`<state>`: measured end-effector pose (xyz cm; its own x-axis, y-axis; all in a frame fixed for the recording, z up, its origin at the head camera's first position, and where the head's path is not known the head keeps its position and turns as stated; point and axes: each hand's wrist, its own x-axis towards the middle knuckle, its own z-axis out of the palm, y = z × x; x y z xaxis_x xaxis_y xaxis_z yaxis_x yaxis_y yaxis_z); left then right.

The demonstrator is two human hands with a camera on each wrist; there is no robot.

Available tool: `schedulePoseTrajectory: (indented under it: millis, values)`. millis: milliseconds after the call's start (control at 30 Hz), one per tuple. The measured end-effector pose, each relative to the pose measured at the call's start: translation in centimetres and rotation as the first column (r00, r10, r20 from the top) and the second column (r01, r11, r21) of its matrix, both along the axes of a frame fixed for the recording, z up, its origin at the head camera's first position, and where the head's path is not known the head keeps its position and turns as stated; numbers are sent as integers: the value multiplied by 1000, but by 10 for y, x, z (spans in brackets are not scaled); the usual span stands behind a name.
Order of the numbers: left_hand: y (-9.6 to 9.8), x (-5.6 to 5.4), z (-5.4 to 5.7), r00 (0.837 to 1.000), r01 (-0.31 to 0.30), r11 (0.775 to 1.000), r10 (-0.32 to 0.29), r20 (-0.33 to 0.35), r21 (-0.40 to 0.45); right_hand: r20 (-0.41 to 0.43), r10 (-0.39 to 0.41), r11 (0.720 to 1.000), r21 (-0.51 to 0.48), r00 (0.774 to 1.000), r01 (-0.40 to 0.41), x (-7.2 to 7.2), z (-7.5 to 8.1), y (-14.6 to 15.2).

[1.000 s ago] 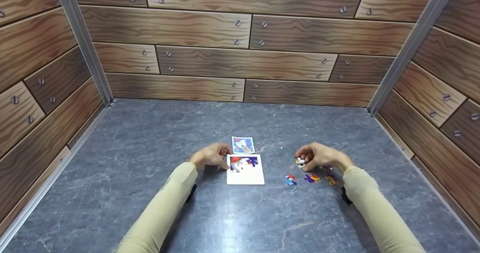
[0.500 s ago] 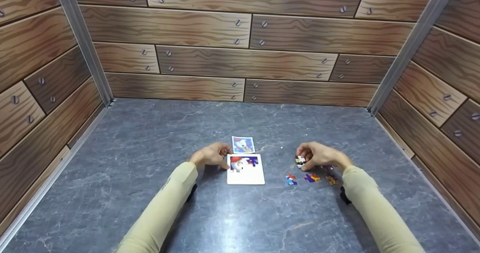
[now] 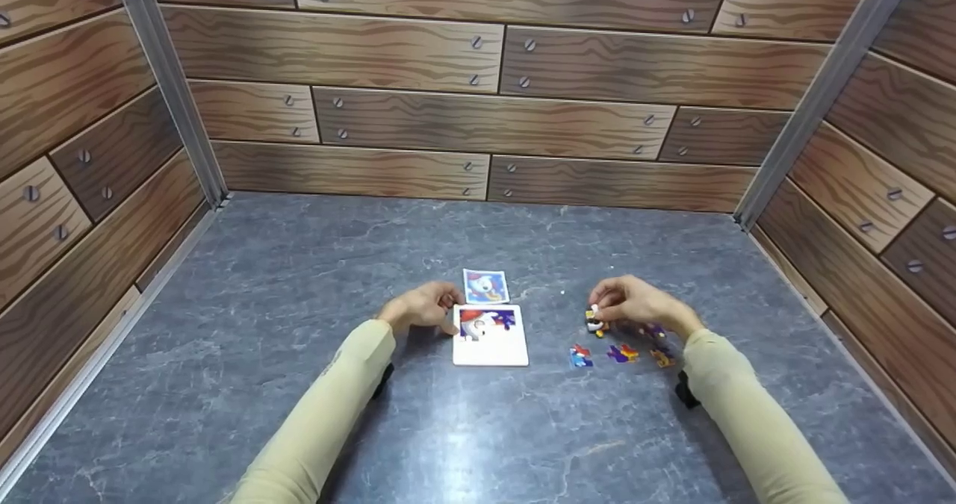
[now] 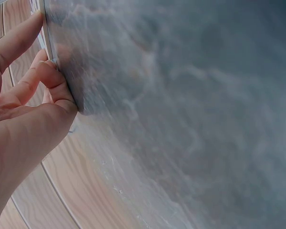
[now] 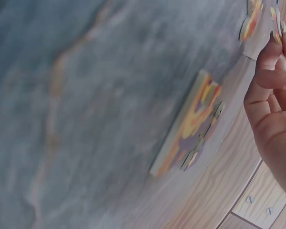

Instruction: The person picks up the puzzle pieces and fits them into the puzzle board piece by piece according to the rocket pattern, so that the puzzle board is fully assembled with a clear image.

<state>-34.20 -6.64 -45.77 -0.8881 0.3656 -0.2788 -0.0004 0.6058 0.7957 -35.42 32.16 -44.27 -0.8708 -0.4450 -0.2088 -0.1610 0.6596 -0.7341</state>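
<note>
A grey-blue marbled tabletop point(image 3: 314, 257) with pale veins spreads between a far wall point(image 3: 403, 56), a left wall point(image 3: 67, 134) and a right wall point(image 3: 904, 138), all patterned as brown wooden planks with slotted screws point(image 3: 524, 82). Grey metal posts stand at the far left point(image 3: 169, 86) and far right corners, and a pale strip point(image 3: 89, 358) edges the tabletop's left side. A bright glare point(image 3: 459, 444) whitens the near middle.

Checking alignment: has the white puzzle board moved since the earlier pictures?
No; against the wood-patterned back wall in the head view, the white puzzle board shows no visible shift.
</note>
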Motion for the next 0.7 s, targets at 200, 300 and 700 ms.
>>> schedulePoseTrajectory:
  millis: [200, 300, 700]
  values:
    - [1, -1, 1, 1000, 16, 1000, -16, -6, 7, 28, -17, 999, -33, 999, 18, 1, -1, -10]
    - [1, -1, 0, 1000, 21, 999, -20, -14, 24, 36, -13, 999, -49, 999, 15, 1, -1, -18]
    - [-1, -1, 0, 1000, 10, 1000, -10, 7, 13, 69, -47, 994, -100, 996, 54, 1, 4, -51]
